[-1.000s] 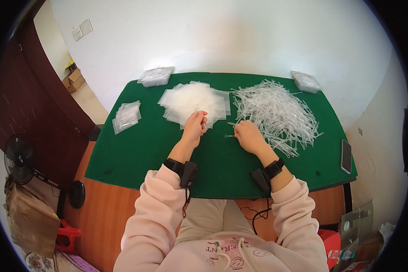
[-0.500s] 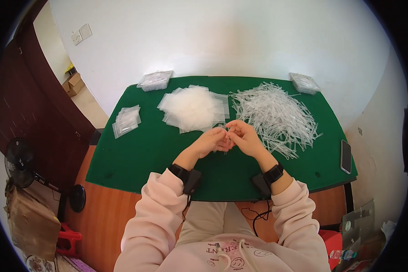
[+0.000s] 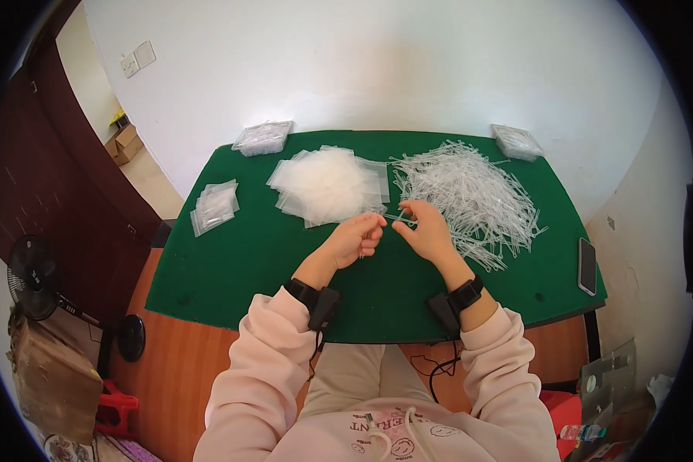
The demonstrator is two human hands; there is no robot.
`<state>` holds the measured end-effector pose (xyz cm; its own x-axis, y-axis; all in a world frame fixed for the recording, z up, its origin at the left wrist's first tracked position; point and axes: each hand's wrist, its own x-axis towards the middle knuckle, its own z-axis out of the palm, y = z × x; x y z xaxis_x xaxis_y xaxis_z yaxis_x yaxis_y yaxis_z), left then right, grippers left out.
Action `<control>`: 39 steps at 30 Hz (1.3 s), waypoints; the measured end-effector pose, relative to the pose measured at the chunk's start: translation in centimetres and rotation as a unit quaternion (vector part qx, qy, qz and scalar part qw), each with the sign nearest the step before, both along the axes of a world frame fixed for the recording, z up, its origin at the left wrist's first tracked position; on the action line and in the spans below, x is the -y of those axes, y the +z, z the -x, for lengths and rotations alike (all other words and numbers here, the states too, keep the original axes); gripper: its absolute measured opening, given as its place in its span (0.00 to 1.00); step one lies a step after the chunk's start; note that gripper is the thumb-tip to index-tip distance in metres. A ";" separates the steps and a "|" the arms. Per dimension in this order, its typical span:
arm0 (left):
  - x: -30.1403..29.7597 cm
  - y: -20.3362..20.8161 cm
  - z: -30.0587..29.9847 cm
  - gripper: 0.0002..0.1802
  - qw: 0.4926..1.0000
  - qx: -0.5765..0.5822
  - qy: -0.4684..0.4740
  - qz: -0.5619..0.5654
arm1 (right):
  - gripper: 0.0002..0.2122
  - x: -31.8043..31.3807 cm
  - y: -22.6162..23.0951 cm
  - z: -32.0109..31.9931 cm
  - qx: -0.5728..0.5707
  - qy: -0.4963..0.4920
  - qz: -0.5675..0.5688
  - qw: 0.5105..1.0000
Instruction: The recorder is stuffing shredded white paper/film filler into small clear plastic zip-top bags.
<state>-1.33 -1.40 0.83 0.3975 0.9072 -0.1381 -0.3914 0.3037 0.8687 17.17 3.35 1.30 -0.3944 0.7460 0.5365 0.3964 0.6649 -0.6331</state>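
Over the middle of the table, my left hand (image 3: 353, 242) is closed, its thumb and forefinger pinching a few thin clear plastic sticks (image 3: 394, 219) that point to the right. Their free ends lie between the spread thumb and forefinger of my right hand (image 3: 430, 236), which is open. Just beyond my right hand is a large heap of clear plastic sticks (image 3: 470, 196) with small loops at some ends. A pile of clear flat plastic bags (image 3: 323, 185) lies beyond my left hand.
A small stack of filled clear bags (image 3: 215, 206) lies at the left of the green table (image 3: 231, 277). Clear boxes stand at the back left (image 3: 263, 138) and back right (image 3: 517, 142). A phone (image 3: 587, 266) rests by the right edge. A fan (image 3: 35, 277) stands left.
My hands have come apart slightly. The fingers of my right hand have opened around the sticks' ends, while my left hand keeps its pinch.
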 end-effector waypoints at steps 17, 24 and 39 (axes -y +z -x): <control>-0.8 0.0 1.4 0.11 0.969 0.074 0.237 -0.014 | 0.05 -1.8 -2.0 -1.0 0.254 -0.120 -0.085 0.956; -0.4 0.3 0.9 0.10 0.964 -0.079 0.251 -0.040 | 0.04 1.0 1.0 0.2 0.116 -0.047 -0.052 0.991; -0.7 -0.1 1.8 0.10 0.920 -0.032 0.362 -0.148 | 0.03 0.4 0.7 0.3 -0.048 0.008 -0.040 0.998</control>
